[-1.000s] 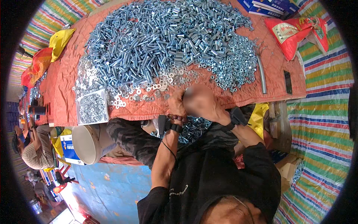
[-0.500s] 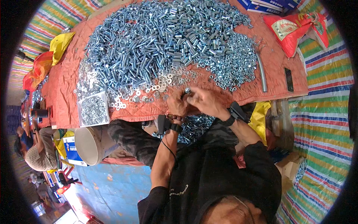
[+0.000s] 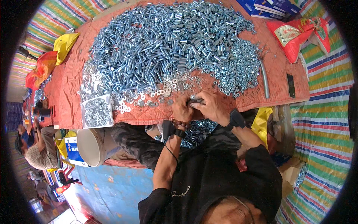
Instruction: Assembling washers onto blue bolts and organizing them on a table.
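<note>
My left hand (image 3: 182,109) and my right hand (image 3: 209,108) meet over the near edge of the red-covered table. Both are closed around one small metal bolt (image 3: 196,100), which lies sideways between the fingertips; most of it is hidden. Beyond them spreads a large pile of bolts and sleeves (image 3: 160,48). Loose washers (image 3: 169,85) lie just past my left hand, and a heap of hex nuts (image 3: 238,71) is beyond my right hand. Below my wrists, a container of finished-looking metal bolts (image 3: 199,134) shows partly, its rim hidden.
A white tray of spring washers (image 3: 111,121) sits at the table's left front, above a pale bucket (image 3: 89,149). At right lie a metal tube (image 3: 264,78), a dark phone-like slab (image 3: 291,85) and a red bag (image 3: 289,37). Another person (image 3: 41,155) sits far left.
The bolt's round end faced upward between my fingers; now the bolt lies sideways. My right fingers have shifted round it. The whole view has moved slightly.
</note>
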